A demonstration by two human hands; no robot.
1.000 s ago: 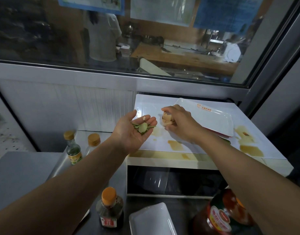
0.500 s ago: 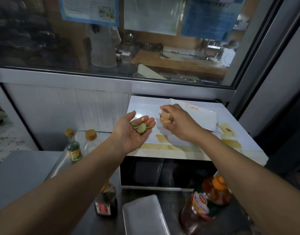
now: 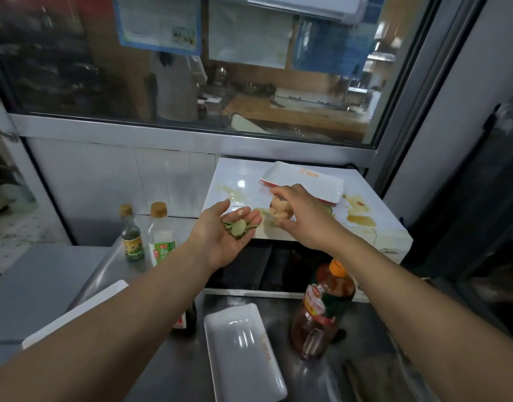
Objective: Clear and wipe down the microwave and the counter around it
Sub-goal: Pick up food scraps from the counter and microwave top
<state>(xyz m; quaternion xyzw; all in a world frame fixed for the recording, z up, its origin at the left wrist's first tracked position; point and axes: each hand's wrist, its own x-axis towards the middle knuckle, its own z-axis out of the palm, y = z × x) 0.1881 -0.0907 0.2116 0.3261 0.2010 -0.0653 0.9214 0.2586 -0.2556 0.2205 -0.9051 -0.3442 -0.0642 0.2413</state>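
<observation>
- Fingers (image 3: 250,220) of the left hand (image 3: 224,237) are held straight and slightly cupped, palm up, so that green vegetable scraps (image 3: 239,227) and one pale bit are carried on them just in front of the microwave (image 3: 304,216).
- Fingers of the right hand (image 3: 304,216) are curled round a clump of tan food pieces (image 3: 279,211), which is pinched above the front part of the microwave top.
- Brown sauce spills (image 3: 358,214) are seen on the white top, to the right of the right hand, with a paler smear near the back left.
- A white tray with a red underside (image 3: 304,182) is left lying on the top, behind the right hand.
- On the steel desk (image 3: 313,381) below, a second white tray (image 3: 243,355), an oil bottle (image 3: 322,311) and three smaller bottles further left are seen standing.
- The scraps are judged light, soft and probably damp and slippery; they are best scooped in a cupped palm rather than squeezed, since thin slices could slide off the fingertips.
- The tan pieces are judged crumbly, so a loose all-round hold is called for.
- The tray is judged stiff and smooth, possibly greasy; a hold on its raised rim at a short end would be safest.
- Wiping is judged not yet begun.
</observation>
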